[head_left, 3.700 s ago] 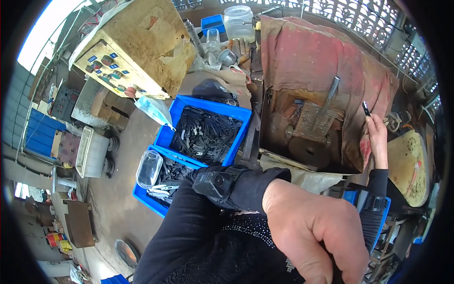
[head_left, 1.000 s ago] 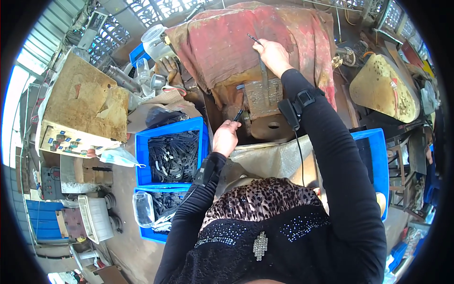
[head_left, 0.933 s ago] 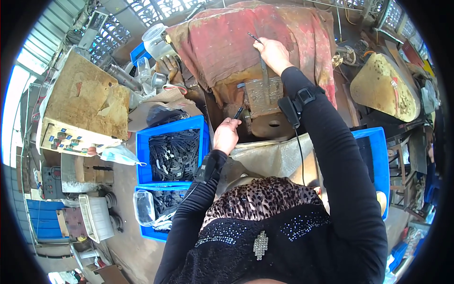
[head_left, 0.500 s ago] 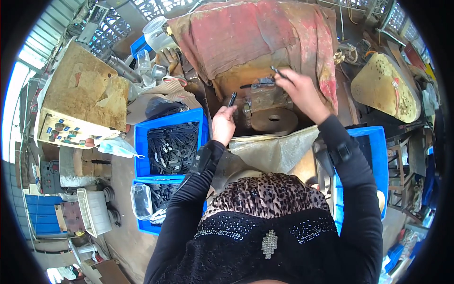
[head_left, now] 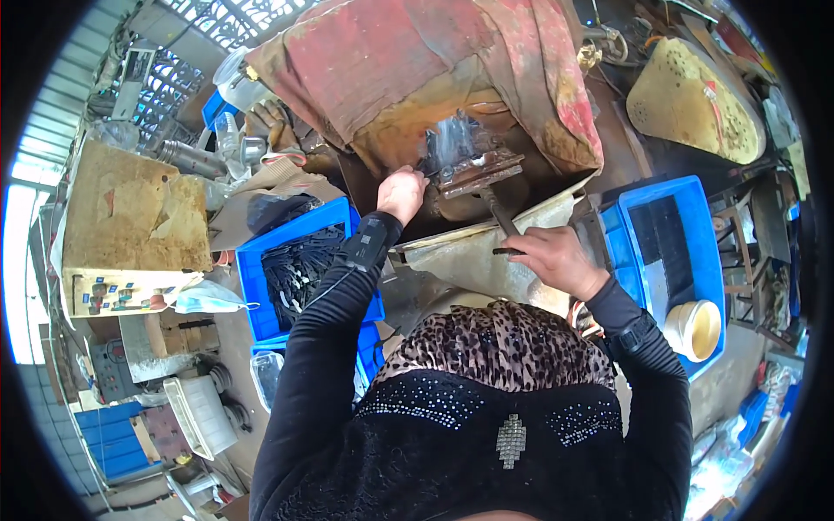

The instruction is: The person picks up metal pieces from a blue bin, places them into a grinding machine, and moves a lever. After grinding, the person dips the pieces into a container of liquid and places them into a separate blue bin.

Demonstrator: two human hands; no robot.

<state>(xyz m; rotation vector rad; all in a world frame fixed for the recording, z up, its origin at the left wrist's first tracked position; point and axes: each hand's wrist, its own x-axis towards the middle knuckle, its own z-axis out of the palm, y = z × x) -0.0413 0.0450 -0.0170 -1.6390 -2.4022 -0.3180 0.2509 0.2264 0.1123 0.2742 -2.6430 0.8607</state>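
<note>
My left hand (head_left: 402, 194) is closed at the left side of a metal fixture (head_left: 480, 173) under the draped cloth; what its fingers pinch is hidden. A lever handle (head_left: 499, 213) slants from the fixture toward me. My right hand (head_left: 559, 260) is closed around its near end, and a short dark piece (head_left: 509, 252) sticks out from the same fingers. Behind the fixture's crossbar, a whitish, wet-looking blur (head_left: 453, 143) covers the work spot. Beneath the bar, a brown round disc is mostly hidden.
A stained red cloth (head_left: 382, 61) hangs over the machine. On the left, a blue bin (head_left: 249, 276) holds many dark strips, beside a control box (head_left: 130, 208). At right stands another blue bin (head_left: 708, 226) with dark pieces and a cream tub (head_left: 693, 331). A whitish sheet (head_left: 469, 259) hangs in front.
My right hand has come down and nearer, onto the lever handle. My left hand has moved in against the fixture; the dark piece it held up is no longer plain. The view has shifted.
</note>
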